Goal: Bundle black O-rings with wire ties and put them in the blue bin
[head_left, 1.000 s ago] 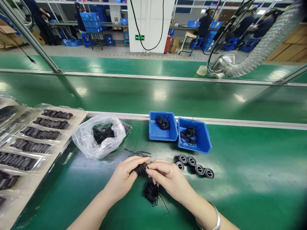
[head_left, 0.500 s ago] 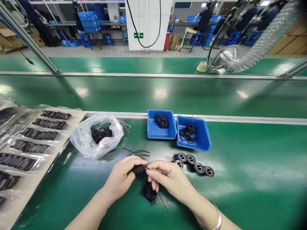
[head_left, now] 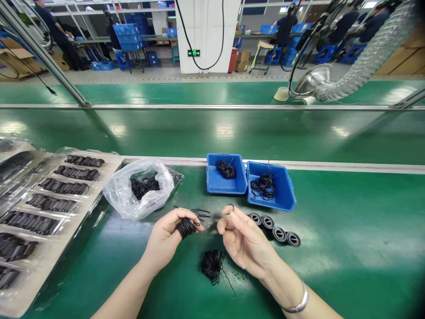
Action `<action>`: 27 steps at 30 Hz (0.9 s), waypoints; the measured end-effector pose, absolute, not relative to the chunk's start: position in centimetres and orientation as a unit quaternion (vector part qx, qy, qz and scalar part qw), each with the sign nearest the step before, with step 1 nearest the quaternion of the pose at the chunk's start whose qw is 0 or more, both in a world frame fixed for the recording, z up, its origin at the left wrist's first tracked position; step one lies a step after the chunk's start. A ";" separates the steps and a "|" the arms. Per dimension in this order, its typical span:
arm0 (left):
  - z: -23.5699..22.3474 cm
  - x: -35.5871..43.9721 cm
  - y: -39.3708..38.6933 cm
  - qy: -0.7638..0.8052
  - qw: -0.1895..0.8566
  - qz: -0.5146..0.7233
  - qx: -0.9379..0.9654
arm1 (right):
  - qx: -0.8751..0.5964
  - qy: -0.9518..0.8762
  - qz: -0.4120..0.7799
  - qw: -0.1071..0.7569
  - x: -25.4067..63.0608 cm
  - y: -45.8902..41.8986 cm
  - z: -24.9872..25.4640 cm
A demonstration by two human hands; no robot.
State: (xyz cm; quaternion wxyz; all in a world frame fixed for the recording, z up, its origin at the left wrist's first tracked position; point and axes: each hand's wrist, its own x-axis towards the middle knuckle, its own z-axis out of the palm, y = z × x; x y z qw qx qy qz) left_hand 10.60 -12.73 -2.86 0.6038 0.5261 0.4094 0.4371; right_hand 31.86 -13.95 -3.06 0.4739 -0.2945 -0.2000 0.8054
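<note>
My left hand (head_left: 163, 237) is closed around a bundle of thin black cord loops (head_left: 186, 227), with a small loop sticking out by the fingertips. Apart from it, my right hand (head_left: 247, 241) is raised with thumb and fingers curled together. A thin black loop (head_left: 231, 206) shows at its fingertips; most of it is hidden. Below and between the hands, a second bundle of black cord (head_left: 211, 266) lies on the green table, one loose end trailing toward me. Just beyond my left hand lie several short black strands (head_left: 201, 213).
A clear plastic bag (head_left: 124, 201) of black loops stands at the left. Two blue bins (head_left: 227, 188) (head_left: 282, 199) hold black cord coils. Several round black parts (head_left: 279, 234) lie right of my right hand. Trays of black parts (head_left: 53, 202) line the left edge.
My right hand has drawn away from the bundle in my left hand, moving up and right with a thin black loop at its fingertips. My left hand has shifted slightly up.
</note>
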 end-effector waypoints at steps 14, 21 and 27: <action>-3.3 10.3 -12.6 0.371 0.344 0.389 0.770 | -0.393 -0.411 0.705 0.424 30.5 -14.7 -3.7; -3.5 10.1 -12.9 0.343 0.322 0.390 0.792 | -0.387 -0.374 0.732 0.417 30.6 -14.6 -3.4; -3.0 10.2 -12.9 0.337 0.339 0.416 0.774 | -0.370 -0.314 0.774 0.407 30.5 -14.7 -3.3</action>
